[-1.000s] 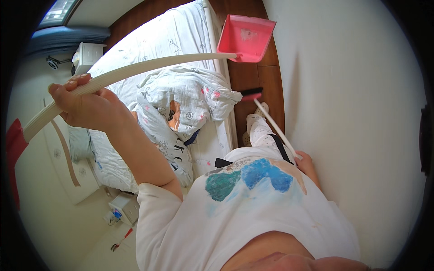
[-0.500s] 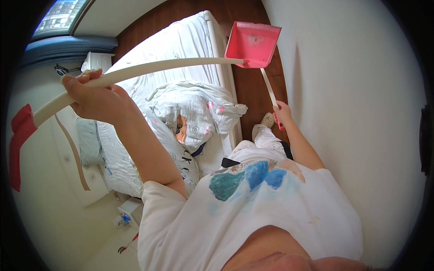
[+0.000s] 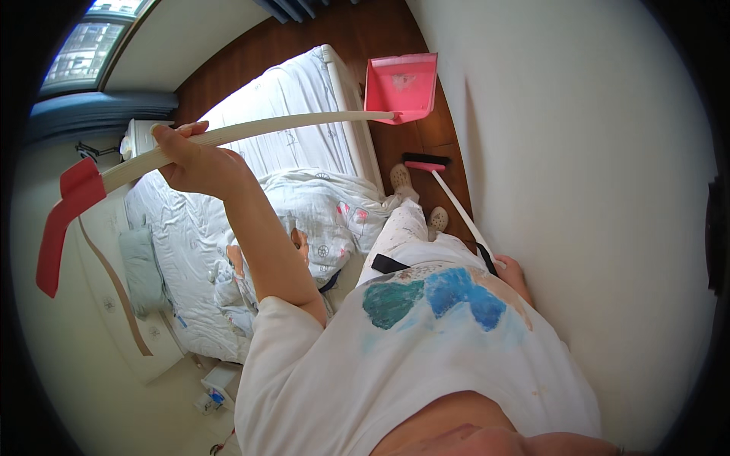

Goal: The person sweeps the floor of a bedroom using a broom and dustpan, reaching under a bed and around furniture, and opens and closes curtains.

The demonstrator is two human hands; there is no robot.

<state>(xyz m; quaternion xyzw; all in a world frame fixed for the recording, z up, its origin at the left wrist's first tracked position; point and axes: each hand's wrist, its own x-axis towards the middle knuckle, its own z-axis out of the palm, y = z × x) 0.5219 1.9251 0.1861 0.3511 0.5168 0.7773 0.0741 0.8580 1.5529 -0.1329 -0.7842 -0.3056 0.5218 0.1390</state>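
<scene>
My left hand (image 3: 199, 161) is closed around the white pole of a long-handled dustpan (image 3: 401, 85), near the pole's red grip end. The pink pan hangs at the far end of the pole, beyond the foot of the bed, with some greyish debris or marks on its inside. Down by my right hip, my right hand (image 3: 511, 275) is closed on the white stick of a broom (image 3: 458, 205). The broom's pink head with black bristles (image 3: 427, 159) is low by the floor near my feet. My right fingers are partly hidden by my clothing.
A bed (image 3: 251, 114) with white sheets and a bunched quilt (image 3: 334, 220) lies to the left. The white wall (image 3: 578, 190) runs close on the right. Between them is a narrow strip of brown wooden floor (image 3: 437, 129). A blue curtain (image 3: 99, 110) hangs at the far left.
My right hand has drawn back toward my hip, and the broom's head now shows from behind the dustpan. The dustpan has shifted slightly left and lower in view. My feet have moved apart.
</scene>
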